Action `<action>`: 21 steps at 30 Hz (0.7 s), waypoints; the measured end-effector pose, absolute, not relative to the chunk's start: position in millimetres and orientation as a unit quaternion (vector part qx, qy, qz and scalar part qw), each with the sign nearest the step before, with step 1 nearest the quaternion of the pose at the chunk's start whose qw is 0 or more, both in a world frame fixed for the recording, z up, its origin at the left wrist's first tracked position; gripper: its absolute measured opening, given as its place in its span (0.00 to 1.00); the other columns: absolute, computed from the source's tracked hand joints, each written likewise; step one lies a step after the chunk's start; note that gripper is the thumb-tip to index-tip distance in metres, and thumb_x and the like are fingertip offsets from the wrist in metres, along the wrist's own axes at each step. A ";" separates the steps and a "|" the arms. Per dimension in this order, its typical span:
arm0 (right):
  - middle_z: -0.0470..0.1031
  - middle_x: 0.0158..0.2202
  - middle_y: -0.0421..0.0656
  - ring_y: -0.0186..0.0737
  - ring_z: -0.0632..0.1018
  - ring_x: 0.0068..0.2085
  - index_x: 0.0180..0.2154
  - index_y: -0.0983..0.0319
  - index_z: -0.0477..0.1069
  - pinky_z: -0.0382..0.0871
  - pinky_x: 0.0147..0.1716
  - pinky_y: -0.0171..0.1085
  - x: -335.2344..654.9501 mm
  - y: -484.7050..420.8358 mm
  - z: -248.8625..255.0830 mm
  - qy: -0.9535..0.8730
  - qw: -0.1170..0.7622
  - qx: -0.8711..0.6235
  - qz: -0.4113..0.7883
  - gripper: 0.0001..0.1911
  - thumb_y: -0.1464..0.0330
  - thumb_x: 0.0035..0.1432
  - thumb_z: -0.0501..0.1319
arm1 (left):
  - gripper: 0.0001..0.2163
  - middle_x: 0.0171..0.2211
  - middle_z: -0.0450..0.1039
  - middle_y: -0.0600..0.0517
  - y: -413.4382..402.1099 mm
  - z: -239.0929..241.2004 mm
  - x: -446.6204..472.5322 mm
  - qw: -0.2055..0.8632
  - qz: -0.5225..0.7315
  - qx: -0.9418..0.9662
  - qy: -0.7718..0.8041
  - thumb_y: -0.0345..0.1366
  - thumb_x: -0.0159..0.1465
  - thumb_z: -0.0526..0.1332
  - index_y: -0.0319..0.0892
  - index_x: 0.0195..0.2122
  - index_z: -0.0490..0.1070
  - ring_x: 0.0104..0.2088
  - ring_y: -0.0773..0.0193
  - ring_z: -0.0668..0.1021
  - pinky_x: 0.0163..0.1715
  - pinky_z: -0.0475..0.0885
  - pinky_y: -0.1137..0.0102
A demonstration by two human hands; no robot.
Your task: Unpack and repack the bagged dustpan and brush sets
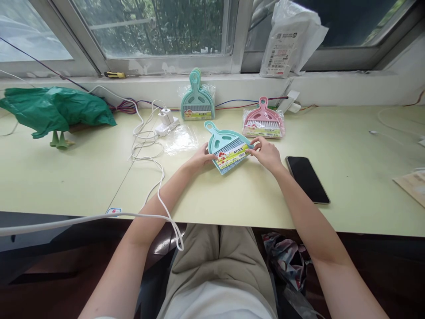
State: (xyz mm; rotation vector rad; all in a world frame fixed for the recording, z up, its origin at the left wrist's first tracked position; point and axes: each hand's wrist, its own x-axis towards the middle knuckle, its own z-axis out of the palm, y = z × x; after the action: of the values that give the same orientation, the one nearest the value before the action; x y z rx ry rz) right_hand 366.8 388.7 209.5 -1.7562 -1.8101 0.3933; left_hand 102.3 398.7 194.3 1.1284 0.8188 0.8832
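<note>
Between my two hands is a light-blue dustpan and brush set [223, 141], tilted over the table with its handle pointing away to the left. A yellow printed label [232, 155] runs across its bristles. My left hand [202, 157] grips the set's left edge, thumb on the front by the label. With thumb and fingertips, my right hand [264, 154] pinches the right edge at the label's end. Behind, green dustpan sets [197, 99] in clear wrap lean against the wall. A wrapped pink dustpan set [263, 118] stands further right.
A black phone [307, 179] lies right of my right hand. White cables [146, 146] loop at the left, one crossing before my left forearm. Crumpled clear plastic [181, 139] lies near a charger [166, 116]. A green bag [56, 110] sits far left; a yellow cutter [114, 75] is on the sill.
</note>
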 end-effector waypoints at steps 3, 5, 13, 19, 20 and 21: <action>0.80 0.31 0.39 0.43 0.78 0.34 0.37 0.57 0.67 0.60 0.31 0.37 363.1 388.8 206.8 -0.673 0.304 -0.662 0.125 0.12 0.58 0.54 0.62 | 0.29 0.44 0.74 0.49 399.1 193.5 102.8 0.678 0.402 0.499 0.362 0.26 0.47 0.69 0.43 0.50 0.63 0.45 0.58 0.78 0.51 0.71 0.57; 0.80 0.32 0.40 0.43 0.77 0.33 0.37 0.57 0.67 0.60 0.31 0.37 360.5 388.0 206.1 -0.669 0.312 -0.666 0.105 0.11 0.59 0.55 0.62 | 0.29 0.43 0.74 0.49 399.1 193.7 103.0 0.677 0.406 0.498 0.359 0.26 0.46 0.69 0.43 0.49 0.63 0.45 0.59 0.78 0.50 0.71 0.57; 0.80 0.33 0.42 0.44 0.76 0.31 0.39 0.58 0.69 0.56 0.30 0.38 353.9 377.9 212.1 -0.687 0.306 -0.659 -0.013 0.10 0.59 0.60 0.57 | 0.32 0.46 0.73 0.47 397.7 194.5 103.3 0.673 0.409 0.504 0.356 0.26 0.45 0.70 0.43 0.52 0.62 0.48 0.56 0.77 0.51 0.71 0.57; 0.79 0.32 0.45 0.45 0.75 0.32 0.39 0.59 0.72 0.53 0.31 0.39 352.0 374.1 213.5 -0.718 0.256 -0.641 -0.095 0.11 0.62 0.61 0.56 | 0.33 0.46 0.73 0.47 396.9 194.7 104.4 0.670 0.411 0.499 0.365 0.25 0.45 0.71 0.43 0.52 0.62 0.49 0.55 0.76 0.52 0.70 0.55; 0.79 0.31 0.45 0.44 0.75 0.32 0.39 0.60 0.73 0.53 0.31 0.39 351.9 374.0 213.3 -0.721 0.250 -0.637 -0.107 0.11 0.62 0.62 0.56 | 0.33 0.46 0.72 0.47 397.0 194.9 104.5 0.670 0.410 0.499 0.365 0.26 0.45 0.71 0.43 0.52 0.62 0.49 0.54 0.76 0.53 0.70 0.55; 0.78 0.30 0.45 0.44 0.74 0.32 0.39 0.60 0.74 0.52 0.31 0.39 351.9 374.2 213.0 -0.725 0.245 -0.633 -0.117 0.11 0.62 0.62 0.56 | 0.34 0.47 0.72 0.47 397.2 195.0 104.5 0.671 0.410 0.499 0.365 0.26 0.45 0.71 0.43 0.53 0.62 0.50 0.54 0.76 0.53 0.70 0.54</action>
State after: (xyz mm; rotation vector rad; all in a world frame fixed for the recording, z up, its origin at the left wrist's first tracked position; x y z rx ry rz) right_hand 351.9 374.2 213.0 -1.7291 -1.9776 -0.3193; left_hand 104.5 397.2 195.0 1.1233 0.8233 0.9232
